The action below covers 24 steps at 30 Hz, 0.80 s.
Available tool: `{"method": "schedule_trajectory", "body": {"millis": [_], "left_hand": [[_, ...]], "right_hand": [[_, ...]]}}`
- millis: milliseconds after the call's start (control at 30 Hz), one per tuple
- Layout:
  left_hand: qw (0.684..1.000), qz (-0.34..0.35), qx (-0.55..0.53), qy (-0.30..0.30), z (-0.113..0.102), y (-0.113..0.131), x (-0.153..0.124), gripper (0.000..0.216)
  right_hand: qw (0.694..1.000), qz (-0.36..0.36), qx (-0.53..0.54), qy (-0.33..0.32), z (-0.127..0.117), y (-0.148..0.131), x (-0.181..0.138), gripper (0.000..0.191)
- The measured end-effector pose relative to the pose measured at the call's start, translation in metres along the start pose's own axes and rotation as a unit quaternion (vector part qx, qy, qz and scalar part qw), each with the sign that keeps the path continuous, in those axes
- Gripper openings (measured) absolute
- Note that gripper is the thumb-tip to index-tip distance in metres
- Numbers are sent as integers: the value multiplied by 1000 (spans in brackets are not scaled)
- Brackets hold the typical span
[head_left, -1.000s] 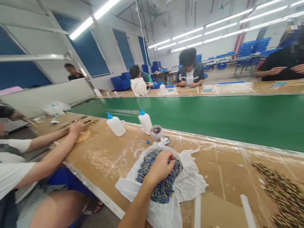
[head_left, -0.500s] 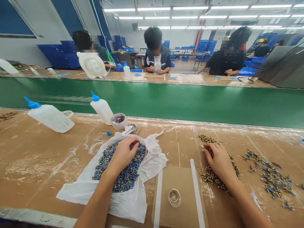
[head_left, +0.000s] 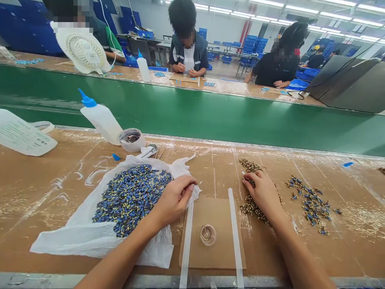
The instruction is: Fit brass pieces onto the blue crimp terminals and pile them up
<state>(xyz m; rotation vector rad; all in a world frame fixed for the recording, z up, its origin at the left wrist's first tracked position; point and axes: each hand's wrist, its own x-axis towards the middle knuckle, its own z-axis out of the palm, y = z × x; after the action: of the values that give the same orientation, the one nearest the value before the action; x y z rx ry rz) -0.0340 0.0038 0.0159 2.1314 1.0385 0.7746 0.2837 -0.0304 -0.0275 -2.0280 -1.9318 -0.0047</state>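
Note:
My left hand is held above the right edge of a white cloth-like sheet, fingertips pinched together. Whatever it pinches is too small or hidden to make out. On that sheet lies a broad heap of small blue and yellow parts. My right hand is at a pile of small brass-and-dark parts, covering much of it. Its thumb and fingers are closed together at the pile's left side, and their contents do not show. Between my hands a small clear cup stands on a taped cardboard piece.
Blue-and-brass parts lie scattered at right. A tape roll, a blue-tipped bottle and another bottle are behind the sheet. Beyond the green strip, several people work at another bench, with a white fan there.
My left hand has moved right, from over the blue heap to the sheet's right edge. My right hand stays at the brass pile. The view has shifted and tilted.

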Motion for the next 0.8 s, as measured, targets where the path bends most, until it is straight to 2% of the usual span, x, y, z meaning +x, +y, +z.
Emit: {"method": "schedule_trajectory", "body": {"millis": [167,367,500,633,733,800], "left_hand": [[988,-47,-135,-55,21,0,-4,22],[947,-123,-277,-101,27,-4,-2,24],[927,-145,-324,-120,30,-4,0,22],[926,-146,-321,-137,32,-5,2,17],[920,-150,-327,-155,33,-6,2,19],[916,-152,-334,-165,34,-7,3,22]], "right_hand": [[1000,18,-21,-7,0,-11,0,15],[999,15,-33,-8,-2,-16,-2,14],[1000,7,-13,9,-5,-20,-1,18],[993,-49,100,38,-17,-41,-5,19],[960,-116,250,-53,-27,-63,-13,18],[932,-147,314,-105,-31,-76,-18,18]]}}
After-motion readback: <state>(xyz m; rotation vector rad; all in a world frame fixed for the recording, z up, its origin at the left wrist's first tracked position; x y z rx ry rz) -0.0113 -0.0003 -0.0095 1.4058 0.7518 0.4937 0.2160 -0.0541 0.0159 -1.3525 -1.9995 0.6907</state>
